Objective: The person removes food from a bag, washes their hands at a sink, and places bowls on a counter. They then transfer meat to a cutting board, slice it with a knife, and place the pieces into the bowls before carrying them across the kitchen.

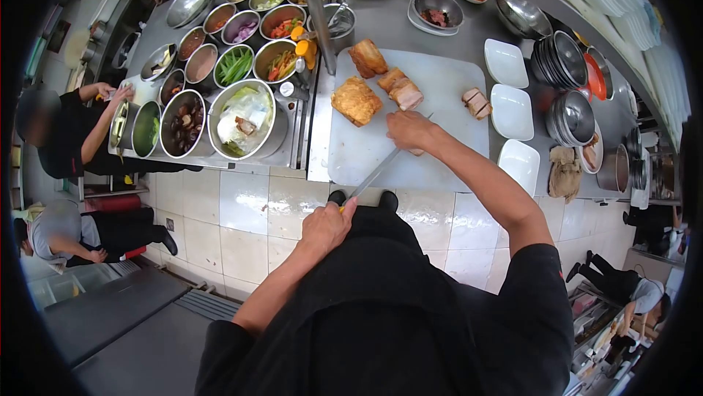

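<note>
My left hand point(328, 231) is closed around the handle of a long knife point(377, 177), held in front of the cutting board's near edge. The blade slants up and to the right over the white cutting board point(447, 165) and passes under my right hand. My right hand point(410, 131) has its fingers curled down on a piece of roast pork point(416, 152), which is mostly hidden beneath it. Beyond that hand lie a cut pork piece point(404, 93) and two browned pork slabs point(356, 101), point(368, 58). Sliced pork point(477, 103) rests at the board's right.
White square dishes point(512, 112) line the board's right side, near stacked metal bowls point(570, 118) and a crumpled brown cloth point(564, 174). Metal tubs of ingredients point(242, 119) stand at left. A metal post point(316, 15) rises behind the board. A co-worker point(66, 125) stands at left.
</note>
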A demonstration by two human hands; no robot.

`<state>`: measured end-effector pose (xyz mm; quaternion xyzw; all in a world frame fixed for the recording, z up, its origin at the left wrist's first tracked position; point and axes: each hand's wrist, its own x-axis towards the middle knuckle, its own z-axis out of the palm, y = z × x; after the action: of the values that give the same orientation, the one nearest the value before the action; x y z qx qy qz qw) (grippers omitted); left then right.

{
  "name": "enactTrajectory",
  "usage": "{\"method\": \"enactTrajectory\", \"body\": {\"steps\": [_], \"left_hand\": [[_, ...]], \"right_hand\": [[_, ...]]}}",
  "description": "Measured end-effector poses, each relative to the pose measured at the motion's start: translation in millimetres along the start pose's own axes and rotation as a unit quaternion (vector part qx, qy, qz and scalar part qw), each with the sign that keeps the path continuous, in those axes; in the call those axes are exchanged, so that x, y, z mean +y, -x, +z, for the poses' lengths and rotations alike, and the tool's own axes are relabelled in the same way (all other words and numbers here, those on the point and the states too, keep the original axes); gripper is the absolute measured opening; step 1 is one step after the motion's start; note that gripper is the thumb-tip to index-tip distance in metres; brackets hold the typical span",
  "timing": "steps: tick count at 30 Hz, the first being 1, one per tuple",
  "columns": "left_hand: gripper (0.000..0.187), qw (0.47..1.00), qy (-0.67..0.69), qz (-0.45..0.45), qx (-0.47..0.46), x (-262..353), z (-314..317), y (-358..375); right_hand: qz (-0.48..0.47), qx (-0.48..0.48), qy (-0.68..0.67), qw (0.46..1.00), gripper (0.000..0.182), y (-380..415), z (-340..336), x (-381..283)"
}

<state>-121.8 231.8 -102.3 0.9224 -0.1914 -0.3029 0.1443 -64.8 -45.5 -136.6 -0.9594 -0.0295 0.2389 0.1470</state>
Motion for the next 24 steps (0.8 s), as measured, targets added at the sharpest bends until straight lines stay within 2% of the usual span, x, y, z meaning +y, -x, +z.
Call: {"method": "enactTrajectory", "body": {"steps": [8, 11, 14, 16, 17, 20, 21, 23, 24], "left_hand": [[0.074, 1.000, 0.014, -0.018, -0.007, 0.9, -1.5, -2.4], [0.076, 1.000, 0.019, -0.016, -0.017, -1.5, -1.9, -3.7], [0.077, 0.999, 0.006, -0.019, -0.042, 0.0, -6.0, -5.9], [0.076, 0.994, -0.005, -0.041, -0.098, 2.8, -13.1, -7.3], [0.076, 0.995, -0.006, -0.042, -0.094, 3.1, -14.0, -8.3], [0.077, 0.995, 0.006, -0.033, -0.098, 1.2, -13.3, -7.7], [0.078, 0.995, 0.011, -0.036, -0.097, 0.0, -13.4, -9.2], [0.079, 0.994, -0.001, -0.016, -0.111, -2.4, -10.9, -13.0], [0.080, 0.993, 0.009, -0.023, -0.112, -6.0, -10.0, -16.1]], "right_hand": [[-0.016, -0.010, 0.035, 0.999, 0.014, -2.3, 2.1, 3.2], [-0.012, 0.006, 0.010, 1.000, 0.019, 6.1, -16.1, -6.4], [-0.012, -0.028, 0.020, 0.999, 0.021, 11.4, -31.9, -10.8], [0.018, -0.044, -0.097, 0.994, 0.021, 18.2, -53.8, -19.9], [0.015, -0.042, -0.096, 0.994, 0.021, 15.7, -58.5, -26.0], [-0.137, 0.192, -0.190, 0.953, 0.030, -8.6, -55.0, -69.0], [-0.119, 0.185, -0.256, 0.941, 0.032, -6.8, -72.6, -102.4], [-0.178, 0.258, -0.309, 0.898, 0.021, -40.2, -63.0, -140.5], [-0.195, 0.306, -0.296, 0.884, 0.017, -79.4, -35.9, -150.8]]}}
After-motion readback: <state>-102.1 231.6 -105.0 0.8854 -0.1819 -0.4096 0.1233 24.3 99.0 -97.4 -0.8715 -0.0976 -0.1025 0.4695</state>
